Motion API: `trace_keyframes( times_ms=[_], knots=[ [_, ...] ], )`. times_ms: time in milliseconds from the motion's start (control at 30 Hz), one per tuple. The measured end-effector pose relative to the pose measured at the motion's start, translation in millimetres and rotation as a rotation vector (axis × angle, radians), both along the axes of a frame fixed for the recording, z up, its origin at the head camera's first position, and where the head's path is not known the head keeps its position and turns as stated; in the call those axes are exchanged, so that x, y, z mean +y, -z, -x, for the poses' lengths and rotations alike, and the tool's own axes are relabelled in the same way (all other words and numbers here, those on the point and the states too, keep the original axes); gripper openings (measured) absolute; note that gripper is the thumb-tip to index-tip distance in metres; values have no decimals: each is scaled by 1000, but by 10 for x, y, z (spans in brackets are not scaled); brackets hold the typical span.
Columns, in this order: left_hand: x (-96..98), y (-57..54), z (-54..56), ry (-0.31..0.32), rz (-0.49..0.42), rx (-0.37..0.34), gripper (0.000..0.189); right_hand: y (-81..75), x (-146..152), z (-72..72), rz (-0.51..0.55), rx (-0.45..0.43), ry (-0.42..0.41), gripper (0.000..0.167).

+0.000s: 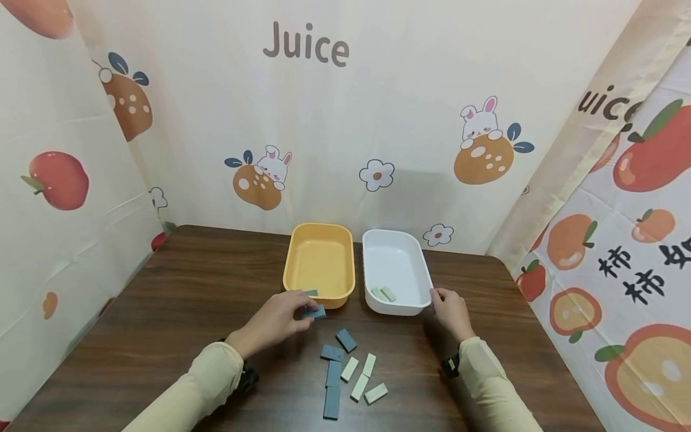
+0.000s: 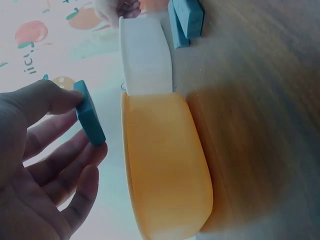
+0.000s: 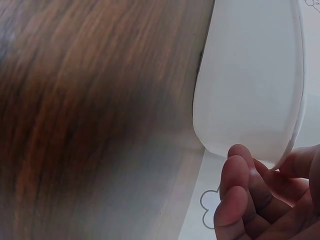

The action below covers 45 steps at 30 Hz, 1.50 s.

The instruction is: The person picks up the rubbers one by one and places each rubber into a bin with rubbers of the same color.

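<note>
Between thumb and fingers, my left hand (image 1: 278,315) pinches a blue-grey rectangular block (image 2: 90,114) just in front of the yellow tray (image 2: 167,165). Another blue-grey block (image 1: 311,293) shows inside that tray at its near edge, partly behind the hand. My right hand (image 1: 451,313) grips the rim of the white tray (image 1: 396,264) at its near right corner; the right wrist view shows thumb and fingers on either side of the rim. Pale green blocks (image 1: 387,293) lie in the near left part of the white tray.
On the dark wooden table (image 1: 227,270), several blue-grey blocks (image 1: 333,373) lie in front of the trays. Several pale green blocks (image 1: 359,387) lie just right of them. A printed curtain (image 1: 335,120) hangs behind the table and along both sides.
</note>
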<state>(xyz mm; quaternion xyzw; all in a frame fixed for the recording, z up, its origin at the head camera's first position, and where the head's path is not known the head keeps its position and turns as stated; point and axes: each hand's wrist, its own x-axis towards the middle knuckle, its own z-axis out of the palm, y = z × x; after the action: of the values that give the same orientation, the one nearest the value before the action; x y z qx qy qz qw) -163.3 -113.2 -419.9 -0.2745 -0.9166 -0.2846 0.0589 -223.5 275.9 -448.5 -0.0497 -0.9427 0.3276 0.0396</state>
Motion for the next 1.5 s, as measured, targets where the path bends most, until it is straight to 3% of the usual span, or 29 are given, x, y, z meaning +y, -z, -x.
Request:
trace_keyframes(
  times_ms=[267,500,967,1500],
  knots=[
    [-31,25,106,-52,-62,43,17,-41,-21,23,12,-5,2,36],
    [-52,-1,229,-112,-119,-30,17,-59,-9,40,25,-18,17,36],
    [-22,0,453,-124,-152,-61,19,-32,-16,7,36,-15,22,37],
    [62,5,693,-163,-73,-252,18,-14,5,-22,32,-18,31,36]
  ],
)
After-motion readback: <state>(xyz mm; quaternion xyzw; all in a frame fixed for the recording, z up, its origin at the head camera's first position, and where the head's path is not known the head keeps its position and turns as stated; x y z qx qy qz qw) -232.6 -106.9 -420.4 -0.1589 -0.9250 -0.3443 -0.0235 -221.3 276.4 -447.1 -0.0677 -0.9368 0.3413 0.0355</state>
